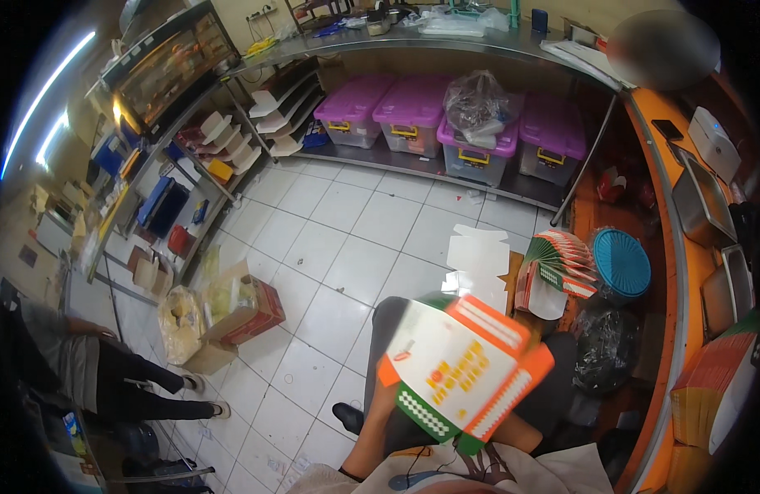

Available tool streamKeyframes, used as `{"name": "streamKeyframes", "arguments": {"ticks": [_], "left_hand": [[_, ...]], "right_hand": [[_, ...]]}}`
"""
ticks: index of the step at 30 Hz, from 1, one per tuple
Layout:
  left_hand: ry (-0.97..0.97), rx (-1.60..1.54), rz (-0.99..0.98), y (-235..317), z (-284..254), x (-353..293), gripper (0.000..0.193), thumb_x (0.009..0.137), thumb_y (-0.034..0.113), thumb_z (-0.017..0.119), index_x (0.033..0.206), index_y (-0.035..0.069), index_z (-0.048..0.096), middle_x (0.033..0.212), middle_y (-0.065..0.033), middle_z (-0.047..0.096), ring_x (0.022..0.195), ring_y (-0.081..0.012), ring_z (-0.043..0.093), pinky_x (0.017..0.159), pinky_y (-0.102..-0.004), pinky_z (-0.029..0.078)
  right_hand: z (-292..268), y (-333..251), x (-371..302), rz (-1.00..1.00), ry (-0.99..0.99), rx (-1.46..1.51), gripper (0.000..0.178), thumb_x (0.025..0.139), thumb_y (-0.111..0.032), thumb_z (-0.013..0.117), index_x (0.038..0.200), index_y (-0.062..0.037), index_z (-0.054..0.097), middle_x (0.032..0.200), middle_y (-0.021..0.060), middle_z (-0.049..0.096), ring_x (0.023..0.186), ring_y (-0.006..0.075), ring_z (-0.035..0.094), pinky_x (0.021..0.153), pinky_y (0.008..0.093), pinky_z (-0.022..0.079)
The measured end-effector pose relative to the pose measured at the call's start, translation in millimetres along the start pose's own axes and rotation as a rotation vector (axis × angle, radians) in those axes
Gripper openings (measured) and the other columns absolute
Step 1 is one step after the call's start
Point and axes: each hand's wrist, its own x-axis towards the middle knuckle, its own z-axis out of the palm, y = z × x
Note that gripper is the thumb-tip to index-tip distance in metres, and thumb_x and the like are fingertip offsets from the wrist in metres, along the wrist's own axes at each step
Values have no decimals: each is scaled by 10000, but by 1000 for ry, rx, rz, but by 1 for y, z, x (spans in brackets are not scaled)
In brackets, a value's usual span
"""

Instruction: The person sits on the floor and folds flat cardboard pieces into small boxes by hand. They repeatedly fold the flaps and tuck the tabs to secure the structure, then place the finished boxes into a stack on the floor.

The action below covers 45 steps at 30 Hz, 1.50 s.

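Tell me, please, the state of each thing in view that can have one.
White, orange and green cardboard carton: opened out, not closed up.
Four purple-lidded clear plastic bins: closed.
Red-and-brown cardboard box: open.
Stack of orange-and-green cardboard cartons: fanned out.
Black rectangular phone: lying flat, dark.
White fluorescent tubes: lit.

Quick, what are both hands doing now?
Left hand: at the carton, probably holding it; fingers hidden.
Right hand: mostly hidden behind the carton; can't tell.
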Motion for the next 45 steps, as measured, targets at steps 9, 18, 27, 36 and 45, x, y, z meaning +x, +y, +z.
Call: {"name": "streamKeyframes", "arguments": {"ticks": [9, 18, 27, 36, 45], "left_hand": [[278, 617, 549, 25, 12, -1, 152, 744, -24, 540, 884, -23, 599, 843, -148, 618, 785, -312, 606, 718, -336, 462], [152, 500, 613, 37, 14, -4, 186, 688, 52, 670, 845, -15, 599, 878, -159, 622, 757, -280, 629, 624, -334, 474], [338, 162, 441, 42, 29, -7, 54, 787, 24, 617, 812, -19, 595, 733, -75, 635, 672, -93, 580, 615, -224, 455], [294, 237, 450, 40, 32, -6, 49, 801, 16, 612, 777, -23, 596, 751, -80, 636, 704, -96, 583, 646, -218, 444], [391, -154, 255, 37, 42, -9, 28, 816, -42, 579, 799, -21, 588, 812, -76, 636, 741, -116, 602, 673, -210, 471]], "right_hand": [[18, -34, -10, 74, 117, 24, 183, 747, 43, 647, 891, 41, 536, 859, 84, 588, 759, 139, 593, 642, 255, 496], [-1, -18, -48, -374, -221, -439, 200, 789, -31, 633, 974, 7, 567, 904, 79, 611, 782, 163, 596, 667, 266, 485], [0, -20, -11, 175, -416, 12, 89, 790, -19, 623, 868, -8, 583, 816, 40, 603, 717, 115, 573, 655, 233, 458], [10, -22, -15, 214, -285, 204, 147, 748, -14, 680, 858, -17, 584, 774, 23, 580, 683, 97, 568, 622, 197, 450], [13, -16, -16, 196, -361, 41, 251, 715, -21, 709, 937, 9, 597, 846, 38, 594, 727, 94, 562, 665, 205, 462]]}}
